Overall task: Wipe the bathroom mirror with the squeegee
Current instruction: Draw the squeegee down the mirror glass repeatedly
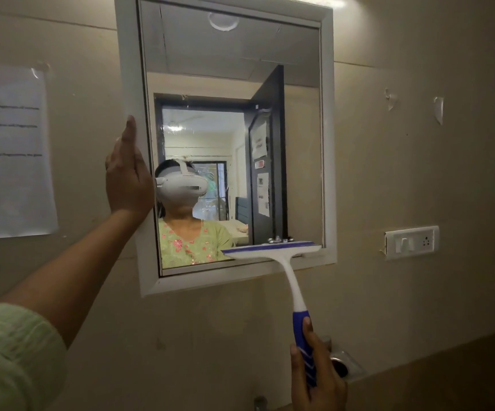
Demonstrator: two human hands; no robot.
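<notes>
The bathroom mirror (296, 161) hangs on the wall in a white frame (328, 143) and swings slightly out on its left side. My left hand (127, 176) presses flat against the frame's left edge, fingers together and pointing up. My right hand (314, 378) grips the blue handle of a white squeegee (295, 289). The squeegee's blue-edged blade (270, 247) lies across the glass at the mirror's bottom right corner, just above the lower frame. The glass reflects a person wearing a headset and an open dark door behind.
A printed paper sheet (9, 155) is taped to the wall left of the mirror. A white switch and socket plate (412, 241) sits on the wall to the right. A metal fitting (344, 366) projects from the wall behind my right hand.
</notes>
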